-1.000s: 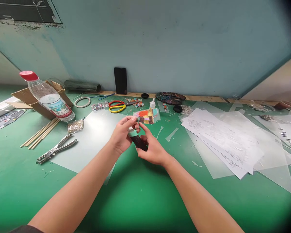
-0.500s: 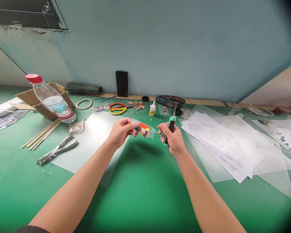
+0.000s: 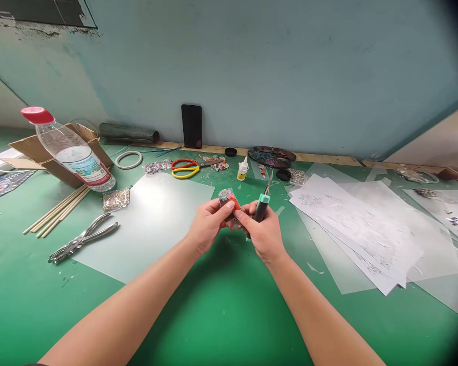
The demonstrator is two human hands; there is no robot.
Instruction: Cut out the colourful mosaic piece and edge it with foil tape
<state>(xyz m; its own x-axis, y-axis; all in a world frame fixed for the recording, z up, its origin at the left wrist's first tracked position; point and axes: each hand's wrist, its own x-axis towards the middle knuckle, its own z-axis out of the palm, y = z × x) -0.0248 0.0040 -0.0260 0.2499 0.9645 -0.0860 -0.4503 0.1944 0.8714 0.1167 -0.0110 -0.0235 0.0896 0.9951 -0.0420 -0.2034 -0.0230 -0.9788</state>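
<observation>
My left hand (image 3: 210,223) is closed on a small clear plastic piece with a colourful picture in orange, red and dark tones (image 3: 227,199), its thumb lying across the front. Close beside it, my right hand (image 3: 265,231) has its fingers wrapped round the black and teal handle of a craft knife (image 3: 262,206), whose thin metal tip points up and away from me. The right thumb and fingertips also meet the plastic piece at its lower right edge. Both hands are above the green table. Part of the piece is hidden behind the fingers.
Left lie a translucent sheet (image 3: 152,218), a metal hole punch (image 3: 84,236), wooden sticks (image 3: 57,211) and a water bottle (image 3: 76,157). Scissors (image 3: 185,169), a glue bottle (image 3: 242,169) and an upright phone (image 3: 192,126) are at the back. Papers (image 3: 359,223) spread right.
My hands have come together: the right thumb and fingers now touch the plastic piece, which has turned more upright in the left hand. The view has shifted slightly.
</observation>
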